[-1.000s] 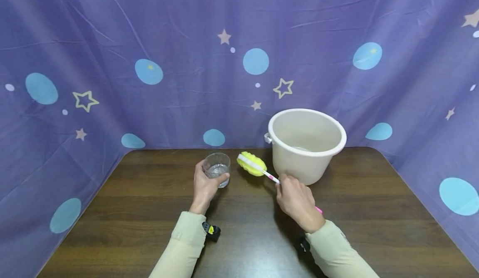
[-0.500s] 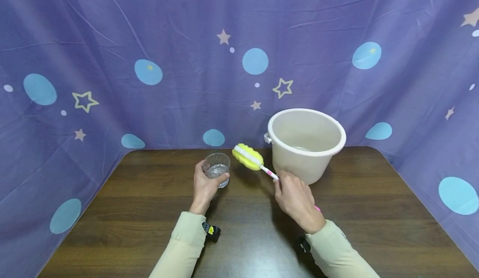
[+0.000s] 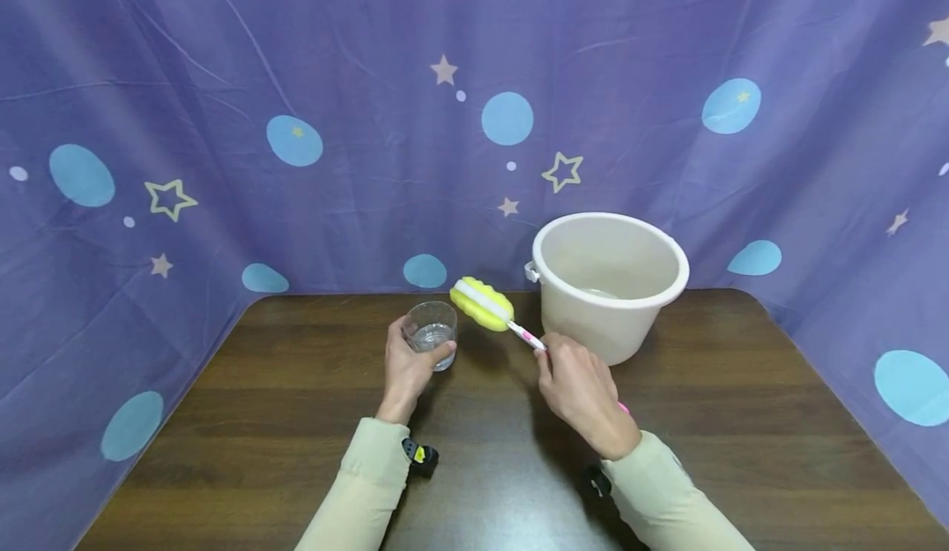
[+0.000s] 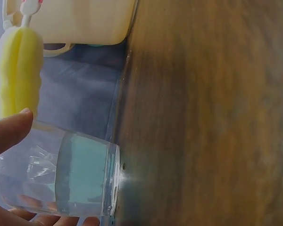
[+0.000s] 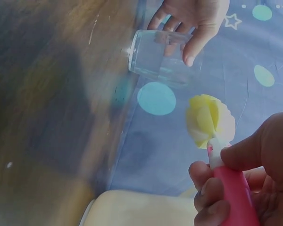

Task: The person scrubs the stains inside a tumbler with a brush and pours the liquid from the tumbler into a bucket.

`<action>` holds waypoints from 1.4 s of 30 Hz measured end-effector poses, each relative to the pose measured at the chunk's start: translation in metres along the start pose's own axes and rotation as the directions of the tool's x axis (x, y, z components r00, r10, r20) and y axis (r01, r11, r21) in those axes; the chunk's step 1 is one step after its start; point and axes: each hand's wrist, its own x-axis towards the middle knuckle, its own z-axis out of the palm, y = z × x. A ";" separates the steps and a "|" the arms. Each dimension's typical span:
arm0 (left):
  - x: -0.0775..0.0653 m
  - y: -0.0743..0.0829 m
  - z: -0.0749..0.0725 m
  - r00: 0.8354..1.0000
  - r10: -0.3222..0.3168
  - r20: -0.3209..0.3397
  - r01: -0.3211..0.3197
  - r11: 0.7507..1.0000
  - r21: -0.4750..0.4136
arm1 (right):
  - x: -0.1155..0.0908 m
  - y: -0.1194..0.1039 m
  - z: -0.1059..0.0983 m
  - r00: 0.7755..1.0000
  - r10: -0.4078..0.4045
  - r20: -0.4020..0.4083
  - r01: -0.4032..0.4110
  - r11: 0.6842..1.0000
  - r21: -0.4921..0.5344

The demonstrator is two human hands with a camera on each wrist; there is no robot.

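Note:
My left hand grips a clear drinking glass that stands on the table and has some water in it. The thumb lies on the near side and the other fingers curl round the far side. My right hand holds a sponge brush by its pink handle, fingers wrapped round it. The brush's yellow and white sponge head hangs in the air just right of the glass, a little above its rim and apart from it. Most of the handle is hidden by the right hand in the head view.
A white bucket stands at the back right of the brown wooden table, close beyond my right hand, with what looks like a little water at its bottom. A purple curtain with stars and blue dots hangs behind the table.
My right hand has raised the sponge brush and moved it left, bringing its head nearer to the glass. The left hand, the glass and the bucket have stayed in place.

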 end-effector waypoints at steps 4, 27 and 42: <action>0.000 0.002 0.000 1.000 0.004 -0.003 -0.004 1.000 -0.008 | 0.004 -0.006 -0.001 1.000 -0.013 0.023 0.013 1.000 0.009; 0.001 0.001 -0.001 1.000 0.002 0.014 -0.002 1.000 -0.006 | 0.022 -0.029 -0.009 0.981 -0.173 0.085 0.182 0.977 -0.112; 0.001 0.001 -0.002 1.000 0.005 0.013 -0.004 1.000 -0.017 | 0.032 -0.035 -0.014 0.957 -0.239 0.165 0.269 0.943 -0.194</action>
